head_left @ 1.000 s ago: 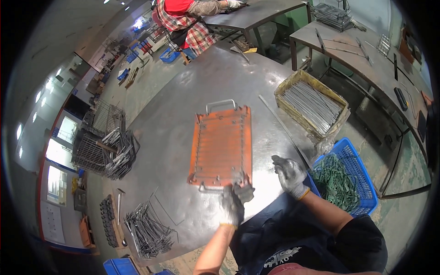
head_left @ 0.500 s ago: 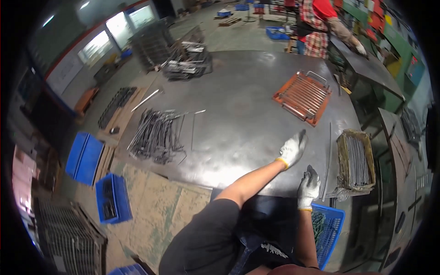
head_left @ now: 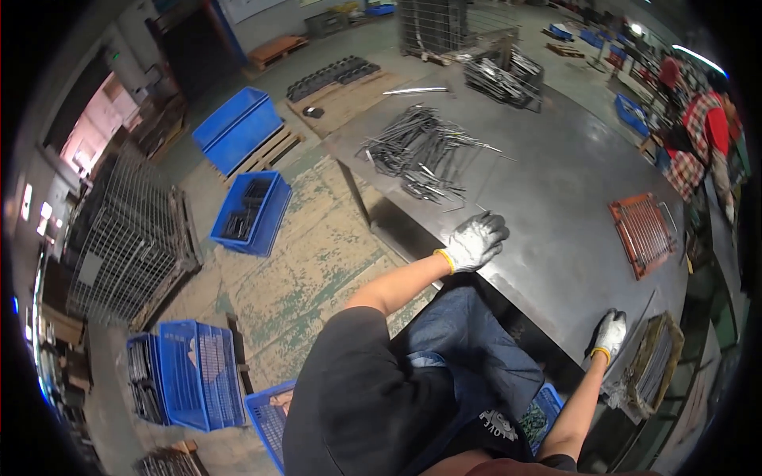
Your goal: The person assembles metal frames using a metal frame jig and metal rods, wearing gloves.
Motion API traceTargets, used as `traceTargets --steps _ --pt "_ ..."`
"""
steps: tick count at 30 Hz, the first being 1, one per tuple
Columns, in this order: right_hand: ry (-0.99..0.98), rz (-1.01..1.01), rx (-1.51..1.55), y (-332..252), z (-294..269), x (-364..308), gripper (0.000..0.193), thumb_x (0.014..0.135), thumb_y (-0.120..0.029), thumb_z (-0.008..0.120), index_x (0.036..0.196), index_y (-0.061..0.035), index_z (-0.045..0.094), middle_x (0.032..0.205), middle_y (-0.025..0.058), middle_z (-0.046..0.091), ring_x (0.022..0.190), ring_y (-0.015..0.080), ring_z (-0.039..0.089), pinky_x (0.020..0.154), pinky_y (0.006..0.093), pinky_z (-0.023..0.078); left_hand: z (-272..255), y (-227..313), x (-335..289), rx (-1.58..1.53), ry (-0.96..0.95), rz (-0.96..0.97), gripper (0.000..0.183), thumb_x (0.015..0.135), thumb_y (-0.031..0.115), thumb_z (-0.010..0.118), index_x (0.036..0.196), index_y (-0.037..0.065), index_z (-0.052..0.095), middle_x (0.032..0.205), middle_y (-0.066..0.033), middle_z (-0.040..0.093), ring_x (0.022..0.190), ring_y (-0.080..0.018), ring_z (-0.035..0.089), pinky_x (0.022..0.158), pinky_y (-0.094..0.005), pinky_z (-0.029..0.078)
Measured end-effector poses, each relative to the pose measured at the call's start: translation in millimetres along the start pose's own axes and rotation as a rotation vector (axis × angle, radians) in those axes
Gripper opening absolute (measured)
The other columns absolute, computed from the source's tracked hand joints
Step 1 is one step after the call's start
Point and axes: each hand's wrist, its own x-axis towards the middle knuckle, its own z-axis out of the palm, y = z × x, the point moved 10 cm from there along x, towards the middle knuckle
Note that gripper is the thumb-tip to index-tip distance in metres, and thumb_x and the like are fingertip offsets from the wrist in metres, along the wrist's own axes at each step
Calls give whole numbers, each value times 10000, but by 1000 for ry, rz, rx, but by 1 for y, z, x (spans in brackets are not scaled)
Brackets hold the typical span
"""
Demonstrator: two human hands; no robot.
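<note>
Both my hands wear white work gloves with dark fingertips. My left hand (head_left: 476,242) rests at the near edge of the metal table (head_left: 548,202), its fingers out and nothing visible in them. Just beyond it lies a loose heap of thin metal rods (head_left: 421,151), some with bent ends. My right hand (head_left: 609,332) lies on the table farther right, fingers stretched forward, holding nothing that I can see. Close beside it are a single long rod (head_left: 641,312) and a worn box (head_left: 673,349) filled with straight rods. An orange jig (head_left: 641,238) carrying a row of parallel rods sits toward the table's right side.
More metal parts are piled in a dark container (head_left: 508,78) at the far table edge. Blue crates (head_left: 262,230) and a wire cage (head_left: 131,238) stand on the floor at left. A blue basket (head_left: 548,408) sits below the table by my right arm. Another person (head_left: 702,143) stands at far right.
The view has swung left. My left hand has moved left along the table, from near the orange jig to near the rod heap. My right hand stays near the rod box, its fingers straighter.
</note>
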Motion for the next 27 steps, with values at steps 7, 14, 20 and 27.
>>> traceTargets --steps 7,14,20,27 --pt "44 -11 25 -7 23 40 329 928 -291 461 903 24 553 822 280 608 728 454 555 681 493 431 -3 -8 2 5 133 -63 243 784 193 580 994 71 566 1064 -131 532 1062 -304 532 1061 -437 348" --pt "82 -25 -47 -15 22 66 402 949 -354 426 956 22 568 891 290 617 787 473 564 708 504 430 -2 -20 -2 -25 169 -132 196 796 215 587 944 85 594 1034 -108 562 1028 -279 552 1046 -425 386" --pt "77 -23 5 -12 23 59 402 965 -348 408 969 16 577 926 255 621 840 437 561 753 470 431 -5 -23 -12 9 239 -142 159 822 215 566 904 88 615 1038 -83 588 1012 -262 569 1004 -407 428" --pt "58 -21 -13 -30 47 67 396 959 -333 431 960 36 575 911 267 620 804 434 556 732 464 436 7 -48 -17 14 240 -210 167 838 220 552 908 79 608 1031 -90 589 1020 -282 568 986 -398 439"
